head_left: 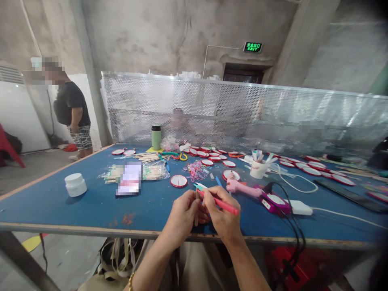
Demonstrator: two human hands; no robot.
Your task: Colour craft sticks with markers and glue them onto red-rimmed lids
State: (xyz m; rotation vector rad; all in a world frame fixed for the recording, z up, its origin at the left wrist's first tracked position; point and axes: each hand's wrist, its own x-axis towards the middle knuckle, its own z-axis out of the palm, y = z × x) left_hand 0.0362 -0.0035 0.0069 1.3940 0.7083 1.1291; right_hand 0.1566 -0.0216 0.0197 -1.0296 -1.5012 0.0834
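Observation:
My left hand (183, 214) is closed around a thin wooden stick (197, 216) held upright near the front edge of the blue table (91, 206). My right hand (222, 214) grips a red pen (222, 205), its tip against the top of the stick. Both hands touch each other just above the table edge. A pink glue gun (242, 187) lies just beyond my right hand.
Red-rimmed round discs (178, 181) are scattered across the table, with a bag of wooden sticks (153, 171), a white jar (75, 184), a green bottle (156, 137), a white cup (258, 166) of pens and cables (291, 226). A perforated metal screen (242, 109) backs the table. A person (72, 117) stands at left.

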